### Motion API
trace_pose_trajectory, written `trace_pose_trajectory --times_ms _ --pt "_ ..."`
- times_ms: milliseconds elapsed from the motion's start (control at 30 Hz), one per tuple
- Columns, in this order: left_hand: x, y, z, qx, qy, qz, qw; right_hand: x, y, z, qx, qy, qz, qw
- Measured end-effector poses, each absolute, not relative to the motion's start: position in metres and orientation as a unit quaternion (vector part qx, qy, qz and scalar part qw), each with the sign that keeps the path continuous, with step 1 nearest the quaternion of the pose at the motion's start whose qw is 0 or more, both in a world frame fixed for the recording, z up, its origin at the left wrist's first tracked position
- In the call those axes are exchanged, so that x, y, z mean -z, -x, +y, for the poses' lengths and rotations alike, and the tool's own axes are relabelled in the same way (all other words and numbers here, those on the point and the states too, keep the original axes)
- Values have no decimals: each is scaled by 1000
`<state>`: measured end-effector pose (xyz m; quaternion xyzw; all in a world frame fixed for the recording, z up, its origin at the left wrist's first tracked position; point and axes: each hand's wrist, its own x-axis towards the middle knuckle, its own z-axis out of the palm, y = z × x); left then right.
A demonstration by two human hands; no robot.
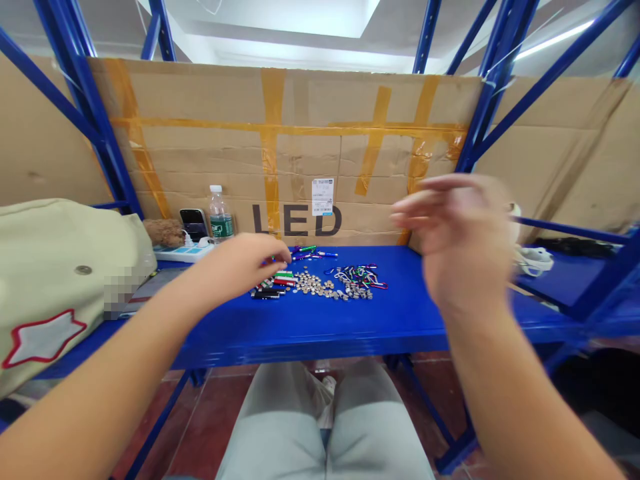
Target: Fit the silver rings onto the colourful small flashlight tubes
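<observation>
blue steel racking frames a sheet of brown cardboard (300,133) patched with orange tape and printed with the black letters "led", standing along the back edge of a blue metal shelf (310,333). near that back edge, about midway along the shelf, lie 3 loose groups side by side. on the left are slim metal mini torches (270,287) in black, red, green and purple, most in a rough stack and a few lying further back. just right of them spreads a patch of small round silver button batteries (310,285), then a heap of coloured metal carabiner clips (357,280) in green, blue, red and silver.

the left hand (240,263) reaches in from the shelf's front left, its bent, closely set fingers (280,253) over the torches near the purple ones; whether they grip one cannot be told. the right hand (455,247) is raised and blurred above the right part of the shelf, apart from the clips, its fingers loosely spread and holding nothing visible.

toward the shelf's left end stand a clear water bottle with a green label (220,217), a black phone (193,223) and a white power strip (183,252), beside a large beige cloth bag with a red-edged star (60,287).
</observation>
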<state>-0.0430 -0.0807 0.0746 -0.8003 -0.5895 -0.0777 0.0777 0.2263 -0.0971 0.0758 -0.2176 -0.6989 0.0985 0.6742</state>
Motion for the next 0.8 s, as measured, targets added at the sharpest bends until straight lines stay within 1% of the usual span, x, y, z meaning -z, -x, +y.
trace_pose_trajectory --times_ms 33,67,133,167,200,233,300,400,533,633,800 --pt "-73 36 -74 42 798 -597 77 -74 -215 -80 -102 238 -725 639" --pt "-69 28 -65 2 791 -607 75 -70 -204 -61 -101 266 -765 578" --pt "-62 15 -44 -68 764 -637 72 -56 -183 -22 -71 320 -854 404" --pt "-58 10 -34 -86 755 -647 60 -46 -174 -6 -54 330 -882 333" --pt "-54 7 -26 -95 747 -656 54 -35 -168 7 -37 340 -899 274" --pt "-50 6 -20 -105 745 -657 45 -25 -164 16 -21 354 -904 241" --pt "-43 9 -11 -121 745 -655 42 -7 -162 24 2 395 -893 218" --pt "-31 20 -5 -122 759 -636 68 7 -167 22 -15 419 -890 177" --pt "-15 35 0 -50 787 -606 105 10 -177 19 -44 401 -899 173" --pt "-8 41 3 9 802 -588 102 11 -180 23 -62 386 -907 157" --pt "-2 47 10 102 827 -546 89 14 -180 28 -58 395 -906 142"
